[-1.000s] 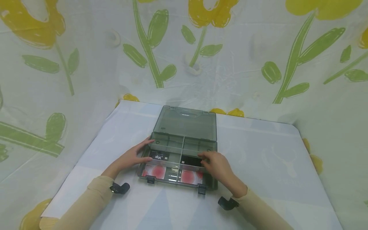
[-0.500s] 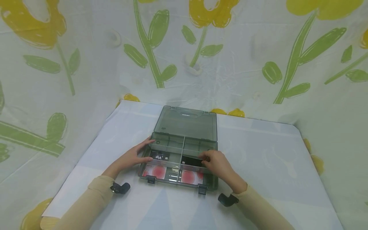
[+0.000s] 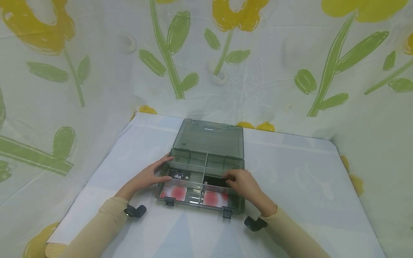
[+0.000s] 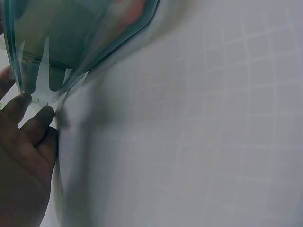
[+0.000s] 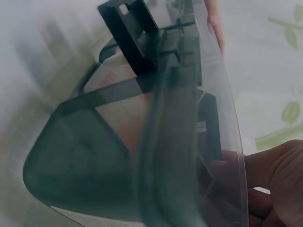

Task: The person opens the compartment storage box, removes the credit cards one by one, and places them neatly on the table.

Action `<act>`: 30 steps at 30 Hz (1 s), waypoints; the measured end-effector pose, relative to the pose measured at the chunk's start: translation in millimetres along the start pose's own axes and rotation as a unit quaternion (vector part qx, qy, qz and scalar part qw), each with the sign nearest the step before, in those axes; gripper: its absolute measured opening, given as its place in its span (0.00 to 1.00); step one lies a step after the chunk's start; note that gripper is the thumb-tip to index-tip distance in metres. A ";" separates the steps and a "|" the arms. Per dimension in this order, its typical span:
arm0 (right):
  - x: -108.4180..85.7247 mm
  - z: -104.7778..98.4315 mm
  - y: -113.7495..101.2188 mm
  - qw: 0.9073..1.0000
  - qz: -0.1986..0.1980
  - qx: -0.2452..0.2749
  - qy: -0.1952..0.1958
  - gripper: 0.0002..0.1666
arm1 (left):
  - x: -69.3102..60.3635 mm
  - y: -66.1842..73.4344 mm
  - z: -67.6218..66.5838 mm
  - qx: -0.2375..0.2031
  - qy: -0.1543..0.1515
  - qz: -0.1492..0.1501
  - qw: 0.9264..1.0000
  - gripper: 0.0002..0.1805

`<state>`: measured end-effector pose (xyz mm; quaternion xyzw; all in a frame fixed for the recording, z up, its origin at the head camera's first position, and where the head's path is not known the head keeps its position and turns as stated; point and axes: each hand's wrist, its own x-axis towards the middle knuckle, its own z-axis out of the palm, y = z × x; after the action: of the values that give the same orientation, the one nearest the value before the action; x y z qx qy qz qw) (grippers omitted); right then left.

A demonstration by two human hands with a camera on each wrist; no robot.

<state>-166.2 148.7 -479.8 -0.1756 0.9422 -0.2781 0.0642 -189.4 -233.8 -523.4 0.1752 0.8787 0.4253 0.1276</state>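
Note:
A grey-green clear plastic compartment box [image 3: 222,164] lies on the table with its lid [image 3: 209,139] folded back. My left hand [image 3: 150,176] rests on the box's left side, thumb and forefinger spread over the rim; in the left wrist view other fingers [image 4: 39,125] touch the outer wall. My right hand [image 3: 244,182] reaches into the right middle compartment and pinches the edge of a black card [image 3: 214,180], its fingertips partly hidden by the wall. In the left middle compartment lies a black card marked "Vip" [image 3: 178,175]. Red-and-white cards [image 3: 211,198] lie in the front compartments.
Dark latches [image 3: 227,213] stick out from the box's front edge. Black wrist cameras [image 3: 256,224] are worn on both sleeves. The table [image 3: 290,172] has a pale patterned cover, and a flowered curtain [image 3: 264,71] stands behind it.
The black card under my right hand tilted slightly half a second ago and lies flatter now. My right hand shifts only a little; the left hand and box stay put.

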 end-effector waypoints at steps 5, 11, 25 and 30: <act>1.0 -0.4 2.9 0.999 0.011 0.037 -0.023 0.12 | -0.1 0.2 -0.2 0.000 0.001 0.002 1.000 0.45; 1.0 -2.9 2.3 0.996 0.013 0.080 -0.038 0.15 | -0.3 -0.3 -1.5 -0.002 0.001 0.011 1.000 0.45; 0.5 -1.9 7.8 0.994 -0.005 0.102 -0.042 0.11 | -0.3 -1.2 -0.2 -0.005 -0.001 0.002 1.000 0.46; -0.3 -1.4 9.2 0.993 -0.009 0.111 -0.029 0.16 | -0.2 -1.2 -0.5 -0.004 0.000 0.003 1.000 0.46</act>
<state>-168.9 156.7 -483.7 -0.1837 0.9018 -0.3759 0.1083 -189.6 -234.9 -524.0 0.1772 0.8767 0.4289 0.1268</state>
